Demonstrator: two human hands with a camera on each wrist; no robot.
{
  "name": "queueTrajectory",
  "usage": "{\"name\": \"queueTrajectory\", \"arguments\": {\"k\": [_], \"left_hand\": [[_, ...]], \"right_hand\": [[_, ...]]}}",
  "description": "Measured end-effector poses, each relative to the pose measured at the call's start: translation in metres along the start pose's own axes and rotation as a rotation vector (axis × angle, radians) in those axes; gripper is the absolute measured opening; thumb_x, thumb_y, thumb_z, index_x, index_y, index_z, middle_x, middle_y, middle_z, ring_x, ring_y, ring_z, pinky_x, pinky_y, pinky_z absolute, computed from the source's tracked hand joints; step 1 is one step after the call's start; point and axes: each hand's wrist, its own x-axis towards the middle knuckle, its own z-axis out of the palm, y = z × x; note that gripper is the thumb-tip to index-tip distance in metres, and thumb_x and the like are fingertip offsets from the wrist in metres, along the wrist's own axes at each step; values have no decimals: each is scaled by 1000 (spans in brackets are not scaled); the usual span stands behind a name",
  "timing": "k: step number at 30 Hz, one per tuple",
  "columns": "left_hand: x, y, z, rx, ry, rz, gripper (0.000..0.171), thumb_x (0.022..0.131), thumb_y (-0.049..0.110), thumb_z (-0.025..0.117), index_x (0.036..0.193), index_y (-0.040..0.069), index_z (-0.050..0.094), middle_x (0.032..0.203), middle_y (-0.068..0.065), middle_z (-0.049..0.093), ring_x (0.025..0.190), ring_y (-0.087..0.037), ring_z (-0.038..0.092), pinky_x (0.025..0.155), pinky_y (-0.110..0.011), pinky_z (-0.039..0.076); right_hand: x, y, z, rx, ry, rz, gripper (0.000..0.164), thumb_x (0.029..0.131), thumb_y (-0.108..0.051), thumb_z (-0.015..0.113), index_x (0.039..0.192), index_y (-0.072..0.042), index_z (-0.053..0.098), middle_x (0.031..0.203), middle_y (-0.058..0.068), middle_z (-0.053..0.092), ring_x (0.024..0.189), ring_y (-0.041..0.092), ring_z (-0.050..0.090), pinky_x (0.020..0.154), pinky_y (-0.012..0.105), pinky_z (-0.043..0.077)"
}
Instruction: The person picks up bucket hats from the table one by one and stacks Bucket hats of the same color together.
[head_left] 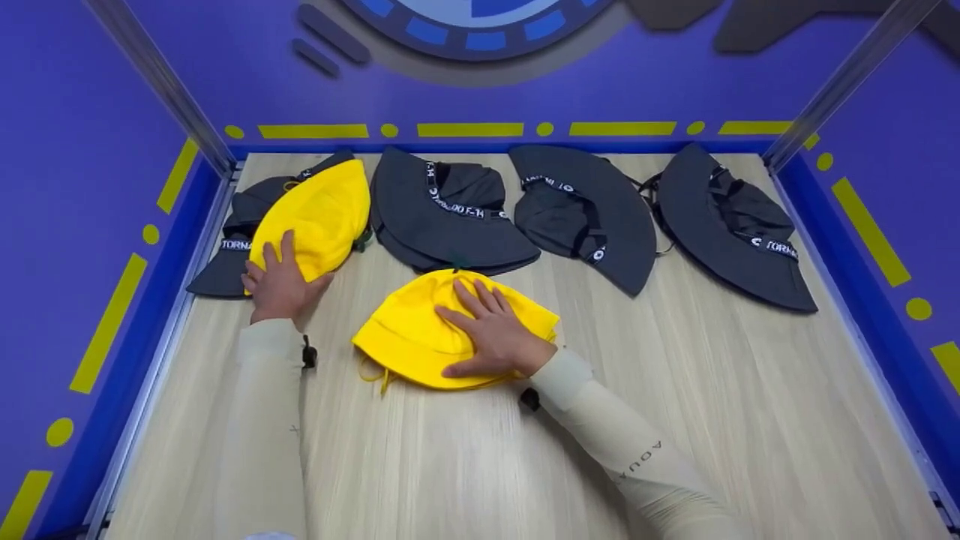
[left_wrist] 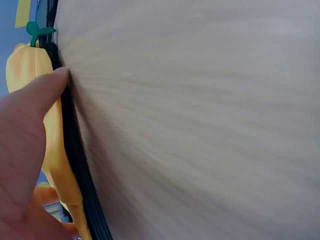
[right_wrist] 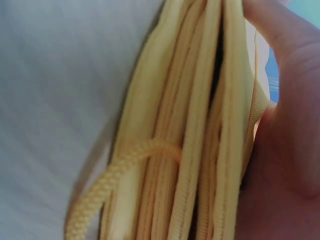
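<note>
A flattened yellow bucket hat (head_left: 315,214) with a green sprout on its tip lies over a dark grey hat (head_left: 247,202) at the back left. On its lower part rests my left hand (head_left: 283,289), fingers spread; the left wrist view has the thumb (left_wrist: 52,82) along the hat's edge. In the middle of the table, more yellow hats (head_left: 409,322) lie flat in a pile, their layered brims (right_wrist: 200,125) showing in the right wrist view. Spread fingers of my right hand (head_left: 491,334) press on the pile's right side. A yellow cord (right_wrist: 125,162) hangs from these brims.
Along the back of the wooden table (head_left: 420,457) lie more dark grey hats: a stack (head_left: 442,217) in the middle, another hat (head_left: 619,210) right of it, and one (head_left: 735,232) at the far right. Blue panels (head_left: 525,97) enclose the back and sides.
</note>
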Motion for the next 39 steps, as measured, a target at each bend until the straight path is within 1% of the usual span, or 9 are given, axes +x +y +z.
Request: {"name": "queueTrajectory", "arguments": {"k": [8,13,18,24,28,31,34,37,39], "left_hand": [[2,-2,-5,-4,-9,16,83,102,36,58,165,19,6,159,-30,20,133,-66,26,107,-77,19],[4,-3,-15,5,-36,46,70,107,35,49,164,15,13,159,-30,25,126,-68,33,103,-77,24],[3,-7,-20,11,-36,34,59,110,36,42,159,9,26,159,-29,31,127,-64,36,102,-76,28],[2,-11,-22,12,-13,35,59,108,35,49,157,7,32,157,-28,36,123,-59,40,104,-73,32],[2,-12,-23,-21,-32,28,64,102,24,55,159,11,28,159,-26,35,125,-56,38,106,-72,31],[2,-12,-24,-25,-41,30,67,98,14,53,160,14,27,159,-25,34,124,-55,38,107,-72,30],[3,-12,-24,-4,-2,35,62,99,10,53,157,13,32,156,-27,39,120,-56,42,106,-72,33],[5,-17,-23,2,89,44,53,99,7,54,151,10,44,146,-29,51,115,-57,50,101,-71,38],[7,-21,-22,-21,154,39,48,99,6,55,147,8,51,139,-31,58,113,-57,55,100,-69,42]], "right_hand": [[0,-1,1,5,6,3,102,81,-84,59,163,-42,15,174,3,-11,160,35,-12,128,58,-3],[0,0,1,11,10,18,103,80,-84,59,163,-42,15,174,2,-11,160,35,-12,128,58,-3],[1,0,2,11,4,10,103,80,-86,57,163,-44,13,174,0,-13,160,35,-12,128,58,-4],[1,0,2,6,4,9,102,80,-86,57,163,-44,13,174,0,-13,160,35,-12,128,58,-4],[1,-1,2,6,6,10,102,80,-86,57,163,-45,13,174,0,-13,160,35,-12,128,58,-3],[0,0,2,7,8,6,102,81,-85,58,163,-44,14,174,1,-13,160,35,-12,128,58,-3],[0,0,2,3,9,1,102,81,-84,58,163,-43,14,174,1,-13,160,35,-12,128,58,-4],[0,0,2,-6,11,-2,102,81,-84,57,163,-42,14,174,2,-13,160,35,-12,128,58,-3],[0,0,3,-8,16,-3,102,81,-84,57,163,-42,14,174,2,-13,160,35,-11,128,58,-3]]}}
